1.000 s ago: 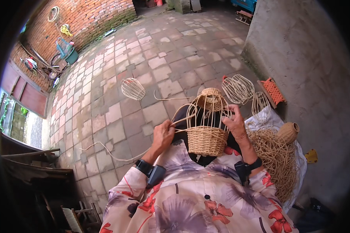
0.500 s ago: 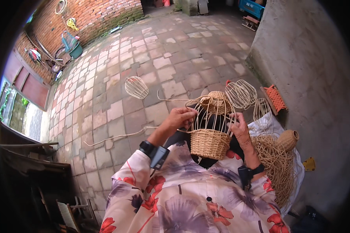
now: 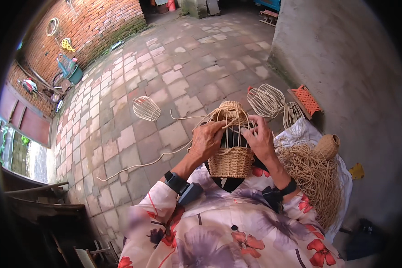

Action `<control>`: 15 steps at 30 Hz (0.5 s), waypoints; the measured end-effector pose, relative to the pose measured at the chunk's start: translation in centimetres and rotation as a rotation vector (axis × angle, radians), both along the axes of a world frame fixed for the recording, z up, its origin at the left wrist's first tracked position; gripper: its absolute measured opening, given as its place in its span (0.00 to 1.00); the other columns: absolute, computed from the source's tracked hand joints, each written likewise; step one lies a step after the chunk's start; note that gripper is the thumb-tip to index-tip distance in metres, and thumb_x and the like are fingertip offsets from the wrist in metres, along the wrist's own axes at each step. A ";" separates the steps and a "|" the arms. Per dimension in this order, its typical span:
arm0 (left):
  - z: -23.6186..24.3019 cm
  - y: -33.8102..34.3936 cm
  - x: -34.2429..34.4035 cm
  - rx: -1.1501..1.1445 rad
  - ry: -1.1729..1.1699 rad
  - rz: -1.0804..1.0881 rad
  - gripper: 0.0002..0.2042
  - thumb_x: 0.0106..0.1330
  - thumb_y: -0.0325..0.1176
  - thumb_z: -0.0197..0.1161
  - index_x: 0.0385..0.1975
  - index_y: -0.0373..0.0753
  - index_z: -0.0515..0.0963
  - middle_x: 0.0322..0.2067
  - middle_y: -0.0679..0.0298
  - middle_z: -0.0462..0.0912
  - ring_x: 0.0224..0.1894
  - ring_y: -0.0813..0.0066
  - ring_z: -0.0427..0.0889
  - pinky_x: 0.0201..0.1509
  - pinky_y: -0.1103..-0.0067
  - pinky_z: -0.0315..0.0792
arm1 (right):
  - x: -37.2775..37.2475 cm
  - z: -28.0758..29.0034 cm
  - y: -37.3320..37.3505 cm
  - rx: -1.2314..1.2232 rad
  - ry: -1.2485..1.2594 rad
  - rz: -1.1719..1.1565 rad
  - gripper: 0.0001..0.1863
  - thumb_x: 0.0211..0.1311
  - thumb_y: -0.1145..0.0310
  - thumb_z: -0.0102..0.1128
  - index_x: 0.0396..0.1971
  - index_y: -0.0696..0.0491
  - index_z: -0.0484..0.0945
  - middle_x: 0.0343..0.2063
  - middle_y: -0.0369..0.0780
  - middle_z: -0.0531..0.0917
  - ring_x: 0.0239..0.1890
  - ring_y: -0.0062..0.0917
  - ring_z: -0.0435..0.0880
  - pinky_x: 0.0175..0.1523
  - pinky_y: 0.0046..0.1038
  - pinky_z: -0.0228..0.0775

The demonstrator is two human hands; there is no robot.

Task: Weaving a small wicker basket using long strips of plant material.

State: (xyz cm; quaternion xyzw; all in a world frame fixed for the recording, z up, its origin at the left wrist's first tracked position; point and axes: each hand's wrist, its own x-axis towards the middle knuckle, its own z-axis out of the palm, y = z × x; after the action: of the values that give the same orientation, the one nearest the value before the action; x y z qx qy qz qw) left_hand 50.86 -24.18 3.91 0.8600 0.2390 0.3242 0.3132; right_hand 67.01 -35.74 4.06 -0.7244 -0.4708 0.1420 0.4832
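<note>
A half-woven basket (image 3: pixel 231 163) rests in my lap, its lower band closely woven in tan cord. Bare upright stakes rise from that band to a narrower woven neck (image 3: pixel 231 108) at the far end. My left hand (image 3: pixel 207 139) is closed at the left side of the stakes, thumb and fingers pinching the cord there. On the right, my right hand (image 3: pixel 260 137) has bent fingers gripping the basket's stakes below the neck; the fingertips are partly hidden. A loose cord (image 3: pixel 143 165) trails from the basket leftward over the paving, and another end curls beyond my left hand.
A pale stake frame (image 3: pixel 146 109) lies on the paving ahead; more frames (image 3: pixel 266 100) lie to the right. Beside my right arm, a heap of cord (image 3: pixel 311 183) and a small woven vessel (image 3: pixel 328 146) sit on a white sack. An orange perforated block (image 3: pixel 306 101) stands by the grey wall (image 3: pixel 344 67).
Both hands have moved up the stakes toward the neck and closer together. The neck end has tipped nearer the hands. The whole view has shifted slightly.
</note>
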 end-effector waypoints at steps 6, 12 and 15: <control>0.7 -0.6 -0.3 -0.119 -0.023 -0.007 0.09 0.61 0.28 0.61 0.40 0.34 0.80 0.29 0.52 0.83 0.29 0.62 0.83 0.35 0.70 0.73 | 0.0 0.1 1.0 0.024 0.034 0.045 0.30 0.50 0.58 0.64 0.53 0.52 0.66 0.47 0.47 0.74 0.41 0.38 0.79 0.45 0.36 0.72; 1.3 -0.9 -1.3 -0.465 -0.081 -0.063 0.14 0.57 0.27 0.60 0.44 0.42 0.78 0.19 0.59 0.75 0.22 0.62 0.76 0.31 0.70 0.71 | -0.3 -0.8 1.8 -0.176 -0.138 -0.095 0.33 0.47 0.60 0.62 0.56 0.47 0.63 0.48 0.49 0.74 0.48 0.47 0.76 0.52 0.45 0.68; -0.4 0.6 -3.9 -0.231 0.062 0.239 0.14 0.54 0.29 0.59 0.41 0.43 0.76 0.18 0.65 0.70 0.20 0.73 0.71 0.28 0.75 0.68 | 0.1 -0.7 1.3 -0.156 -0.115 -0.102 0.32 0.45 0.62 0.60 0.55 0.46 0.64 0.48 0.47 0.73 0.48 0.47 0.76 0.52 0.45 0.68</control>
State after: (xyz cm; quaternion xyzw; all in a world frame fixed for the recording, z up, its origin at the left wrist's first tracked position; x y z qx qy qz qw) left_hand 46.95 -23.57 3.50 0.7933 0.3851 0.3026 0.3617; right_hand 67.12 -34.45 3.34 -0.7899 -0.4478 0.1115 0.4040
